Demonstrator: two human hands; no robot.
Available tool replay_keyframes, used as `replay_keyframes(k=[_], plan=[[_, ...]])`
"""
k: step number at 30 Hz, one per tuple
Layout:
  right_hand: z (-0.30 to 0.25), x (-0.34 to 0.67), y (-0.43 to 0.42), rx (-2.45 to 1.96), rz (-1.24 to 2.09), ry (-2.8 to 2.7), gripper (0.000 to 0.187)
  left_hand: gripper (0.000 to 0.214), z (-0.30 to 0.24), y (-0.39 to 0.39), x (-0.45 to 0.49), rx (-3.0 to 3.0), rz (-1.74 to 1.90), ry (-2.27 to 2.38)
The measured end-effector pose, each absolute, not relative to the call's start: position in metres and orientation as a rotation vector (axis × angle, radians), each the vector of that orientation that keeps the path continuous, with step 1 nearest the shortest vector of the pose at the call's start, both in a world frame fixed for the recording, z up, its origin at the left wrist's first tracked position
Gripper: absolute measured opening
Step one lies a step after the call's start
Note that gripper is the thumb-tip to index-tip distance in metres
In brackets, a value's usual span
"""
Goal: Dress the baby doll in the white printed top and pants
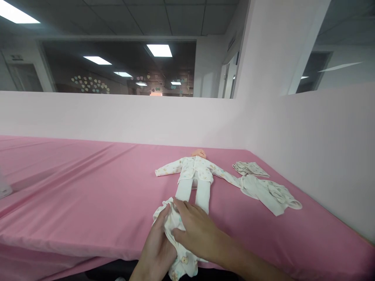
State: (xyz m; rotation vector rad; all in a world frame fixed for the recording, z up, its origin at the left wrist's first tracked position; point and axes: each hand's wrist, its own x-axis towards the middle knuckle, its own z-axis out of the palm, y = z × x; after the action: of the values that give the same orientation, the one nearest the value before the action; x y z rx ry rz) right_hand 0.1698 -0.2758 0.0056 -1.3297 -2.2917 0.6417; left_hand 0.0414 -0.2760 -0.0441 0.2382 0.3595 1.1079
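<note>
At near edge of desk [88,195], just in front of doll [195,169]: patterned white garment [173,223], bunched.
Left hand [159,248]: grasping from beneath.
Right hand [202,230]: grasping from above.
Bunched garment: gather evenly, keep thumbs inside folds, avoid twisting.

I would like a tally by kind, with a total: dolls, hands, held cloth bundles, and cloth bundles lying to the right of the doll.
Doll: 1
Left hand and right hand: 2
Held bundle: 1
Far bundle and near bundle, lying: 2
Total: 6
</note>
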Motion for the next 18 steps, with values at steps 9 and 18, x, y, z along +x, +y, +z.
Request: replay_keyframes(k=[9, 18], plan=[[0.002, 0.175, -0.254, -1.46, 0.517, -2.237, 0.057, 0.042, -0.034, -0.283, 0.037, 0.254, 1.056, 0.396], [-0.006, 0.192, -0.196, -1.625, 0.09, -2.224, 0.025, 0.049, -0.039, -0.282, 0.035, 0.185, 1.107, 0.37]])
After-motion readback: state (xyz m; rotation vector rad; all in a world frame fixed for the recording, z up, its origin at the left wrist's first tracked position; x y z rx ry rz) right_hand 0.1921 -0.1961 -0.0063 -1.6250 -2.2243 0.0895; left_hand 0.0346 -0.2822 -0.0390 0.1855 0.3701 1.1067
